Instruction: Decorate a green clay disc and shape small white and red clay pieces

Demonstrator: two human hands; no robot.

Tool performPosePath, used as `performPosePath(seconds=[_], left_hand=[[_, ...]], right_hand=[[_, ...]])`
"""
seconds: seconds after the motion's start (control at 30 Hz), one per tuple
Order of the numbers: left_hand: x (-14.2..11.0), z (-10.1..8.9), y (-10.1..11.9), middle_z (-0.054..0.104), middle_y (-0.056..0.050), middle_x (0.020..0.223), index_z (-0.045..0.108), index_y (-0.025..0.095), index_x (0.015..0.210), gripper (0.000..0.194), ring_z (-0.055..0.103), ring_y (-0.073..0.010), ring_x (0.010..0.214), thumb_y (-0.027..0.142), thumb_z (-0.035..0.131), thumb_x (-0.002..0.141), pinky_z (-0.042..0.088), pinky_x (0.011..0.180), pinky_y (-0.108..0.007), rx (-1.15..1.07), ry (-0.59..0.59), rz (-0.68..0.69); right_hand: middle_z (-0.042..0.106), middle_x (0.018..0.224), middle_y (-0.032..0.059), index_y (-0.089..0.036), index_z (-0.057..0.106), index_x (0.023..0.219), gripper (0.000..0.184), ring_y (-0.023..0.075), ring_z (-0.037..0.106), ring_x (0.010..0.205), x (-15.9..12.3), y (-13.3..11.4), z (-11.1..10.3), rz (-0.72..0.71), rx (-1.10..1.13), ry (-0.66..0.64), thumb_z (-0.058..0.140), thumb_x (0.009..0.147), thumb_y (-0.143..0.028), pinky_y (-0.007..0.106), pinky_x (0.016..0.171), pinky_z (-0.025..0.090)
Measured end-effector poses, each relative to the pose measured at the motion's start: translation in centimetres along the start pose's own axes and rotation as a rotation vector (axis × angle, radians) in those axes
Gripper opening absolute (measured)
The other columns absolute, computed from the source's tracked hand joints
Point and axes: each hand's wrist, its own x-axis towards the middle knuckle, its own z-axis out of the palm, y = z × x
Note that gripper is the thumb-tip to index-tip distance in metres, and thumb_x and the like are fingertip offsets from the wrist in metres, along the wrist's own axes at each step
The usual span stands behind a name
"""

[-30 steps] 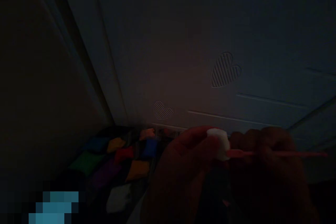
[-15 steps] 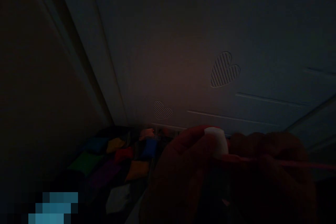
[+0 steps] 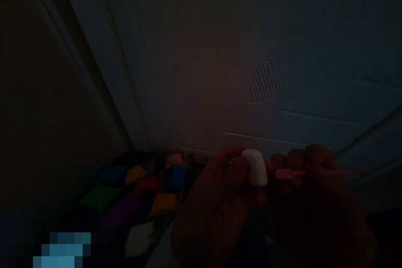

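Note:
Between the thumb and fingers of my left hand (image 3: pixel 216 201) is a white piece of modelling clay (image 3: pixel 256 168), smooth and shaped like a short blunt cylinder, slightly tilted. My right hand (image 3: pixel 323 205) pinches a thin pink modelling tool (image 3: pixel 284 173), which lies almost level. Its flat, widened end points left at the clay, with a small gap between the two. The light is very dim, so the undersides of both hands are lost in shadow.
Several coloured packets lie at the lower left, among them a green packet (image 3: pixel 100 196), a blue packet (image 3: pixel 176 177) and an orange packet (image 3: pixel 163 204). A white packet (image 3: pixel 140 236) is nearer. Beyond rises a pale panel (image 3: pixel 201 71) with embossed striped hearts.
The pink tool has come away from the white clay, drawn back and raised a little by my right hand. More of the clay now shows in my left hand.

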Motion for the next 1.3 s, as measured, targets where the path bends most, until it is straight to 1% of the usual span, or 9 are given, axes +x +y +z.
performPosePath(seconds=[0.2,0.33,0.5,0.63,0.8,0.9,1.03,1.13,1.3], left_hand=[[0.4,-0.4,-0.7,0.064,-0.001,0.077,0.065,0.02,0.079,0.009,0.059,-0.0135,0.07,0.027,0.069,0.075,0.046,0.063,-0.025,-0.092,0.019,-0.005],[0.6,-1.0,-1.4,0.066,0.0,0.084,0.065,0.02,0.087,0.012,0.061,-0.0124,0.076,0.028,0.069,0.077,0.046,0.068,-0.022,-0.12,0.025,0.0],[0.5,-0.9,-1.4,0.066,0.001,0.08,0.066,0.021,0.084,0.013,0.059,-0.0116,0.072,0.028,0.071,0.075,0.045,0.065,-0.021,-0.136,-0.002,0.004],[0.2,-0.6,-1.2,0.066,0.0,0.077,0.066,0.019,0.082,0.012,0.058,-0.0106,0.071,0.028,0.071,0.075,0.045,0.063,-0.019,-0.147,0.0,0.005],[0.5,-0.6,-1.1,0.065,0.0,0.075,0.066,0.02,0.085,0.013,0.059,-0.012,0.071,0.027,0.071,0.074,0.047,0.066,-0.021,-0.16,-0.001,0.002],[0.5,-0.6,-1.1,0.064,0.001,0.073,0.066,0.02,0.082,0.015,0.058,-0.0113,0.069,0.027,0.073,0.071,0.046,0.067,-0.022,-0.172,-0.013,0.0],[0.3,-0.7,-1.1,0.065,0.0,0.078,0.065,0.019,0.083,0.017,0.058,-0.0111,0.072,0.029,0.073,0.072,0.044,0.064,-0.021,-0.163,0.0,-0.005],[0.4,-0.7,-1.2,0.065,0.0,0.081,0.064,0.02,0.085,0.02,0.059,-0.0124,0.075,0.032,0.073,0.072,0.045,0.065,-0.023,-0.143,-0.006,0.005],[0.8,-0.7,-1.3,0.063,0.002,0.075,0.059,0.023,0.087,0.023,0.061,-0.0148,0.074,0.037,0.07,0.072,0.047,0.069,-0.026,-0.058,-0.012,0.0]], right_hand=[[0.056,0.054,-0.0065,-0.025,0.059,0.073,0.008,0.0085,0.052,0.051,-0.3,-0.1,0.1,-0.04,-0.001,0.026,0.065,0.075,-0.021,0.02,0.051,0.047],[0.06,0.053,-0.0057,-0.024,0.061,0.068,0.014,0.0098,0.056,0.051,-0.3,-0.9,0.0,-0.067,-0.144,0.041,0.075,0.069,-0.025,0.022,0.05,0.051],[0.065,0.063,-0.003,-0.027,0.064,0.079,0.008,0.0119,0.06,0.059,-0.3,-0.9,-0.3,-0.052,-0.164,-0.093,0.067,0.076,-0.02,0.025,0.054,0.052],[0.06,0.058,-0.0052,-0.026,0.063,0.075,0.009,0.009,0.055,0.054,-0.4,-0.5,-0.2,-0.107,-0.049,0.037,0.066,0.073,-0.017,0.021,0.053,0.05],[0.065,0.066,-0.0022,-0.027,0.064,0.083,0.009,0.0119,0.059,0.064,-0.5,-0.9,-1.0,-0.078,-0.179,-0.166,0.063,0.079,-0.02,0.027,0.065,0.053],[0.064,0.067,-0.0021,-0.028,0.064,0.085,0.008,0.0123,0.059,0.065,-0.6,-0.9,-1.2,-0.107,-0.189,-0.119,0.063,0.081,-0.021,0.027,0.063,0.053],[0.064,0.066,-0.0032,-0.027,0.064,0.084,0.008,0.0112,0.059,0.063,-0.4,-0.8,-1.4,-0.079,-0.161,-0.148,0.063,0.08,-0.019,0.026,0.062,0.053],[0.063,0.063,-0.0039,-0.026,0.063,0.082,0.006,0.0107,0.058,0.06,-0.1,-0.8,-1.5,-0.1,-0.146,-0.12,0.066,0.078,-0.022,0.024,0.057,0.052],[0.066,0.07,-0.0019,-0.027,0.063,0.086,0.008,0.0128,0.062,0.066,-0.4,-0.8,-1.3,-0.09,-0.182,-0.176,0.062,0.082,-0.021,0.028,0.064,0.055]])
